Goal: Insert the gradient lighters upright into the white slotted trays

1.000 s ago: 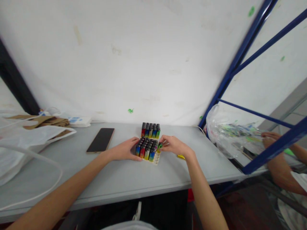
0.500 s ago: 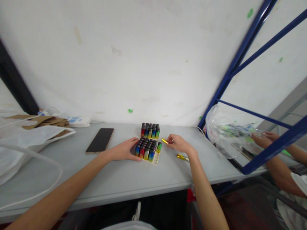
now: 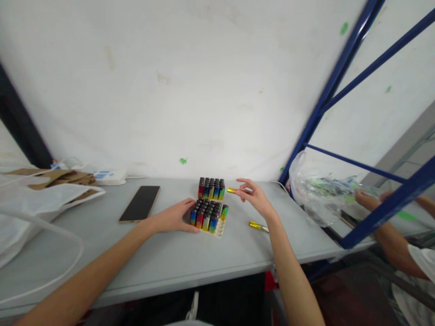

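A front block of small upright pieces stands in a pale tray; they look like lighters, in gradient colours with black tops. My left hand grips the block's left side, thumb at the front corner and fingers behind. One green-yellow piece stands alone in the tray's right column, with bare slots in front. Between thumb and finger, my right hand pinches a shiny gold stick, its other fingers raised. Another gold stick with a silvery end lies on the table near my right wrist.
A second block of similar pieces stands behind, near the wall. A phone lies left; white bags and cardboard are farther left. A blue metal frame and clear plastic bag stand right, beside another person's arms.
My right hand has moved up and away toward the back block with the gold stick, its free fingers now spread. The left hand stays on the front block. The view has shifted slightly.
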Tool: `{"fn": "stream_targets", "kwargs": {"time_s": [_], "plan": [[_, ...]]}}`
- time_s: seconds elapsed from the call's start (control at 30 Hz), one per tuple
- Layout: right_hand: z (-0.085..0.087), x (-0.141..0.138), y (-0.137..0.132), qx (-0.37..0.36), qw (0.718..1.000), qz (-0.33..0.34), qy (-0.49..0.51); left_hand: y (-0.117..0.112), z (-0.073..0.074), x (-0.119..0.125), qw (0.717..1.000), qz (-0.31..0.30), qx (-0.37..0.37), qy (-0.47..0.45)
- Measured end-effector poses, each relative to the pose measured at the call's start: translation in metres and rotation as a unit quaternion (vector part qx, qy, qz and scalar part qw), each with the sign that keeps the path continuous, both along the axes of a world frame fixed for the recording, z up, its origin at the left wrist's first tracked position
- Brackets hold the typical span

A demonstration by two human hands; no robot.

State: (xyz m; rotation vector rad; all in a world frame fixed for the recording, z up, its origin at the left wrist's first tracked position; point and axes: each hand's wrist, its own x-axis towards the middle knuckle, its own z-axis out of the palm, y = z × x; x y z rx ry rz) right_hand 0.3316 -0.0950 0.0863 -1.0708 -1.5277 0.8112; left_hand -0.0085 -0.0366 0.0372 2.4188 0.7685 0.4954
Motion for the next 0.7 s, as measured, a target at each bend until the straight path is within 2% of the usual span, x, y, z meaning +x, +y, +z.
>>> {"fn": "stream_targets", "kwargs": {"time_s": [0.13, 0.27, 0.4, 0.57, 0.7], "plan": [[-0.002, -0.007, 0.004, 0.004, 0.997, -0.035, 0.072, -0.001, 0.001, 0.000, 1.000, 0.002, 0.000, -0.002], [-0.007, -0.011, 0.008, -0.008, 0.996, -0.034, 0.080, 0.000, 0.000, 0.000, 1.000, 0.004, 0.001, 0.000], [-0.008, -0.015, 0.007, -0.026, 0.997, -0.014, 0.074, 0.002, -0.002, 0.000, 1.000, 0.003, 0.001, 0.007], [-0.004, -0.030, 0.001, -0.066, 0.989, 0.045, 0.124, 0.001, -0.002, 0.000, 1.000, 0.000, 0.006, 0.000], [-0.010, -0.040, 0.003, -0.081, 0.994, -0.002, 0.074, -0.001, 0.000, 0.001, 1.000, 0.008, -0.001, 0.004]]}}
